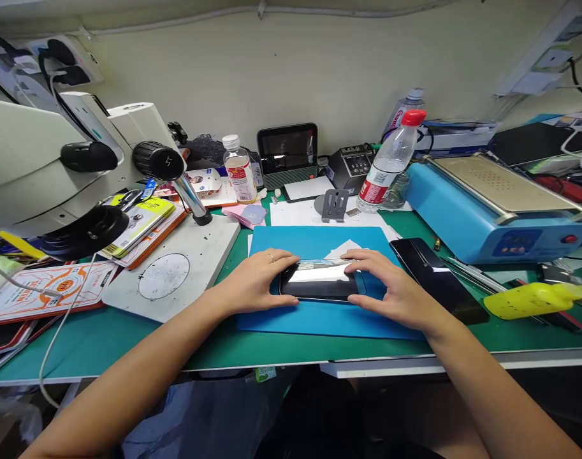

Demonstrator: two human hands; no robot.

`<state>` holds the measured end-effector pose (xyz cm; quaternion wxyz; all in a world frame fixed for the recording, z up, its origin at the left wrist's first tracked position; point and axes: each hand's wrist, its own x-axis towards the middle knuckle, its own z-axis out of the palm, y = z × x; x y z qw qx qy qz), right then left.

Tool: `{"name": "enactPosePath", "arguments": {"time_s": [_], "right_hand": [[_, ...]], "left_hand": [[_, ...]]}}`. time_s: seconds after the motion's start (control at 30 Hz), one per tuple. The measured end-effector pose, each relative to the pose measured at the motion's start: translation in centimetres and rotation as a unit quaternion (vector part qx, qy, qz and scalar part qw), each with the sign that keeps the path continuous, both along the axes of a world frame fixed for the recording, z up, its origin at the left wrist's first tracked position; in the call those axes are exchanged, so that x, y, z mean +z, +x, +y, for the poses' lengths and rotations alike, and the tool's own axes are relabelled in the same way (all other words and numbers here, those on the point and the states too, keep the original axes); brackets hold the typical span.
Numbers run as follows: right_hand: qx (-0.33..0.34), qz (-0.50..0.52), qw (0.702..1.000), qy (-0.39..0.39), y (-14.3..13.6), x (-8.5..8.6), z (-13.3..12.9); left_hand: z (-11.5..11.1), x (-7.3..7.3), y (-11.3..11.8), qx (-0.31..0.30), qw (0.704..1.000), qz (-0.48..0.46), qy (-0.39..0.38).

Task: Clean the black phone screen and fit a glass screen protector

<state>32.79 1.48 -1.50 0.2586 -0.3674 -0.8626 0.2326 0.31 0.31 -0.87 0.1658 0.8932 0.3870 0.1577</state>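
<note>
A dark smartphone (319, 285) with a glossy, reflecting screen lies sideways over the blue mat (291, 322). My left hand (255, 280) grips its left end, thumb along the near edge and fingers along the far edge. At the right end, my right hand (391, 284) holds it the same way, thumb near and fingers far. Behind the phone a piece of white paper (347, 246) shows on the mat. Just right of my right hand lies a black flat panel (431, 271), partly hidden by that hand.
A microscope (27, 166) overhangs the left side above its pale base plate (214, 248). A blue heating machine (491, 217) stands at right, with a yellow squeeze bottle (534, 301) before it. At the back are a red-capped bottle (389, 162), a white-capped bottle (240, 172) and a small screen device (288, 150).
</note>
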Motion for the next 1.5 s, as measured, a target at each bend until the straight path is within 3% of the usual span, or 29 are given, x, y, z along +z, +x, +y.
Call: {"name": "enactPosePath", "arguments": {"time_s": [0.53,1.23,1.5], "right_hand": [[0.011,-0.042,0.999,-0.01,-0.03,-0.34,0.22],[0.01,-0.047,0.999,-0.003,0.12,-0.21,0.28],[-0.035,-0.072,0.996,-0.029,0.08,-0.03,-0.15]], "left_hand": [[0.12,0.28,-0.28,0.05,0.996,-0.026,-0.073],[0.19,-0.52,-0.48,0.055,0.995,-0.043,-0.075],[0.06,-0.11,-0.25,0.052,0.996,-0.032,-0.066]]}}
